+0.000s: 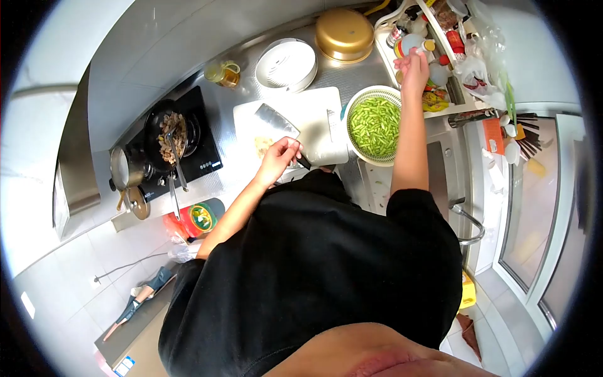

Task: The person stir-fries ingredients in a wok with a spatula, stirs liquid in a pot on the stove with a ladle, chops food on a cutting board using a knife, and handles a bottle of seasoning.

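My left hand [281,158] is closed, with its fingers curled over the neck of a cleaver [278,120]. The broad blade lies over a white cutting board [321,107], and the black handle sticks out past my fingertips. Pale chopped pieces [262,146] lie beside the blade, close to that hand. My right hand [413,70] is raised to the shelf at the back right, fingers apart, by a bottle with a yellow cap [429,45]. Whether the fingers touch the bottle, I cannot tell. Below my right forearm stands a colander [353,147] of cut green vegetable pieces [375,125].
At left, a wok [151,141] with food and a metal utensil sits on the black cooktop [204,147], beside a pot [122,166]. Behind the board are a white basket [286,65], a golden pan [343,34] and a glass jar [230,75]. The sink faucet [472,229] is at right.
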`<state>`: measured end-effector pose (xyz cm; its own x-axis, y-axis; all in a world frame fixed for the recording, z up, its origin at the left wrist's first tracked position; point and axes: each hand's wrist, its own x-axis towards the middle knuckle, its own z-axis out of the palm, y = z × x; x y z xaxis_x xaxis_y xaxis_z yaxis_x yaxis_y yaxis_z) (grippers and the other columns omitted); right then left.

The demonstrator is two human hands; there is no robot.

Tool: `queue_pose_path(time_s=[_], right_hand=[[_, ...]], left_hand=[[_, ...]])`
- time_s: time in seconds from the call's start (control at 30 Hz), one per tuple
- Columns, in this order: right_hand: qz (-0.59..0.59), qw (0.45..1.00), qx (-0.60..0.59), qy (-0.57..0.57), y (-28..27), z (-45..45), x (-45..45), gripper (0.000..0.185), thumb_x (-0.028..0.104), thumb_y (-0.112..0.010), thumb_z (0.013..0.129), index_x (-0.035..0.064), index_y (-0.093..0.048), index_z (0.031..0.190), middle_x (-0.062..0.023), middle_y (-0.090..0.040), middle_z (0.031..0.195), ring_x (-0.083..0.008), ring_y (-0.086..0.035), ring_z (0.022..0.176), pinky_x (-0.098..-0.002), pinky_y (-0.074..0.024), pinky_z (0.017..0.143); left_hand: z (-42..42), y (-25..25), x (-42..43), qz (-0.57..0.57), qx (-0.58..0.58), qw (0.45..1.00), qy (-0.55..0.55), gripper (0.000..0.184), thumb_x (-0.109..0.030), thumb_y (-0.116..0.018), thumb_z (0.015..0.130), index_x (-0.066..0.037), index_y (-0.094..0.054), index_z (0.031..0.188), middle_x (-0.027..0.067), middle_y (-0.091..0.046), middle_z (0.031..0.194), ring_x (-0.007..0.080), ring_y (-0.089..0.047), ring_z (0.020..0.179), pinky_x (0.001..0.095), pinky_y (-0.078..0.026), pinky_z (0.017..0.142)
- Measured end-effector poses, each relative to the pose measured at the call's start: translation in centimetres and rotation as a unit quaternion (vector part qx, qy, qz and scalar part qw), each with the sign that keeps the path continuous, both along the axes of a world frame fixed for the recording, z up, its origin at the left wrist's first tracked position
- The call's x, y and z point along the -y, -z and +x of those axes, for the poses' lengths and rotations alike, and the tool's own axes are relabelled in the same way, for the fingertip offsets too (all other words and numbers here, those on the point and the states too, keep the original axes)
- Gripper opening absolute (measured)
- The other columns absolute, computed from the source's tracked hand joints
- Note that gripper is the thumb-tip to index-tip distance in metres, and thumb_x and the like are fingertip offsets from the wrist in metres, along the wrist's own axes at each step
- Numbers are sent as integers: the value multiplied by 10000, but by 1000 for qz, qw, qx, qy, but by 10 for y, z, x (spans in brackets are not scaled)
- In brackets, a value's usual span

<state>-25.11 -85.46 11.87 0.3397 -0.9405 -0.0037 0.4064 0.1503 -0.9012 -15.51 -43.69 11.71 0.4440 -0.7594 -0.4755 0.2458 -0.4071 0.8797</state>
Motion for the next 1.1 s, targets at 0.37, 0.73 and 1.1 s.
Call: queue_pose_path(time_s=[0.37, 0.73, 1.1], right_hand=[[62, 943, 33, -326, -107, -37, -143, 318, 278, -476, 1051, 100, -509, 789, 18, -482, 684, -102, -357, 396, -271, -249, 371], [-1, 828, -9, -560, -145, 82, -396, 340, 284, -451, 1086, -30, -581, 1079, -20, -478, 706, -140, -487, 464, -258, -365, 412], [-294, 846, -173, -409, -74, 146, -615, 1022, 163, -911, 673, 11, -347, 1511, -172, -552, 1388, -268, -562, 1273, -389, -483, 1061]], left_hand=[[37, -75, -24, -199, 311, 929, -21, 662, -204, -859, 825, -96, -545, 1398, 100, -574, 1348, 233, -576, 1219, 376, -513, 992], [94, -86, -208, -224, 283, 932, -24, 946, -367, -963, 667, -59, -489, 1426, 153, -618, 1323, 278, -612, 1235, 380, -495, 1044], [126, -38, -331, -339, 130, 908, -209, 919, -310, -835, 857, -34, -286, 1540, 213, -462, 1454, 280, -468, 1368, 395, -402, 1140]])
